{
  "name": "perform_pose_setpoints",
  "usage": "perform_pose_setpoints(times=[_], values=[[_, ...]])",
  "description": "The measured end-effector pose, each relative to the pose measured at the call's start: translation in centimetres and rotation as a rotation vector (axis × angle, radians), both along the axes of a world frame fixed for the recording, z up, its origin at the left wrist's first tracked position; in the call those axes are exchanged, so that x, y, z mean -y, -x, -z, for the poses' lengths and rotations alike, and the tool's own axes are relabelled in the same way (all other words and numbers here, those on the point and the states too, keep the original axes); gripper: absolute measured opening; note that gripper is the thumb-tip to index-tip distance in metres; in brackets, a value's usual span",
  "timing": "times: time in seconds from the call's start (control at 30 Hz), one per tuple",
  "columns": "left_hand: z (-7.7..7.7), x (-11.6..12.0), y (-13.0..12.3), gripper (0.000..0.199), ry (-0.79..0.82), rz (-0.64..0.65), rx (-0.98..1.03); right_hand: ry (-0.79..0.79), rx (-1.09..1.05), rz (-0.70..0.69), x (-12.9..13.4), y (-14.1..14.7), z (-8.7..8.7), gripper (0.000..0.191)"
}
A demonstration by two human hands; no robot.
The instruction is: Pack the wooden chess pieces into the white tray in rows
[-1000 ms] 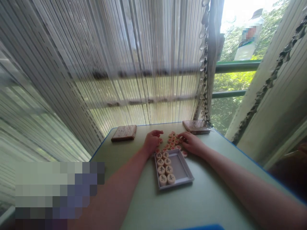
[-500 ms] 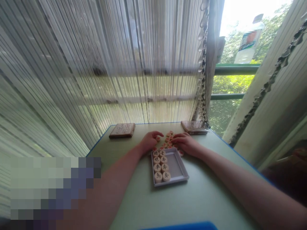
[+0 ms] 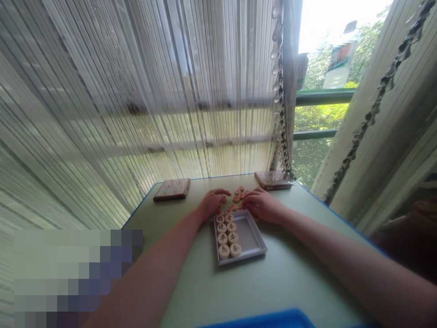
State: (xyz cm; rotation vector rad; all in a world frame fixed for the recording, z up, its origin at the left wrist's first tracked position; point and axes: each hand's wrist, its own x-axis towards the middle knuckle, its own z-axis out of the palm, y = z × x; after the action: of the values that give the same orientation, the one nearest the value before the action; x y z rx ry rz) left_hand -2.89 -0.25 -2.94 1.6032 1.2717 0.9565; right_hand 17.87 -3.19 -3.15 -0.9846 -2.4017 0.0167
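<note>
So we've got both bare hands on the pale green table with blue edging (image 3: 205,291), one shallow light-grey rectangular tray (image 3: 248,234) sitting between our forearms. In it we count eight round cream pieces with black characters (image 3: 232,238), two columns of four, all down the left side. Just past the tray's far edge is a loose cluster of round cream pieces with red markings (image 3: 236,199); they overlap and our hands cover some, so we can't get a solid count. Our left hand (image 3: 209,203) arches over the cluster's left side, fingers curved and close together. Our right hand (image 3: 264,205) is bent over the right side, fingers bunched. Can't tell if either one's pinching a piece. Two flat brown boxes too: one far left (image 3: 171,188), one far right (image 3: 273,179).
</note>
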Motion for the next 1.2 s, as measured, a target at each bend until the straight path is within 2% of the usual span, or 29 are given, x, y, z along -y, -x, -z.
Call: perform_pose_setpoints(times=[0.1, 0.2, 0.33, 0.47, 0.6, 0.9, 1.2], values=[[-0.1, 0.2, -0.2, 0.027, -0.050, -0.029, 0.025, 0.009, 0.055, 0.011, 0.4, 0.3, -0.2, 0.025], [-0.2, 0.6, -0.3, 0.022, -0.121, -0.106, 0.025, 0.039, 0.104, 0.091, 0.5, 0.5, -0.2, 0.024], [-0.1, 0.5, 0.1, 0.019, -0.285, -0.156, -0.128, 0.058, 0.132, 0.185, 0.6, 0.5, -0.4, 0.021], [-0.1, 0.7, 0.4, 0.027, -0.464, -0.166, -0.265, 0.074, 0.152, 0.259, 0.8, 0.3, -0.8, 0.021], [-0.1, 1.1, 0.3, 0.022, -0.509, -0.163, -0.298, 0.124, 0.130, 0.322, 0.9, 0.1, -0.8, 0.023], [-0.2, 1.3, 0.2, 0.017, -0.512, -0.194, -0.357, 0.307, -0.077, 0.344, 0.7, 0.0, -1.0, 0.015], [-0.3, 1.2, 0.5, 0.016, -0.577, -0.181, -0.419, 0.410, -0.377, 0.206, 1.2, -0.1, -2.1, 0.018]])
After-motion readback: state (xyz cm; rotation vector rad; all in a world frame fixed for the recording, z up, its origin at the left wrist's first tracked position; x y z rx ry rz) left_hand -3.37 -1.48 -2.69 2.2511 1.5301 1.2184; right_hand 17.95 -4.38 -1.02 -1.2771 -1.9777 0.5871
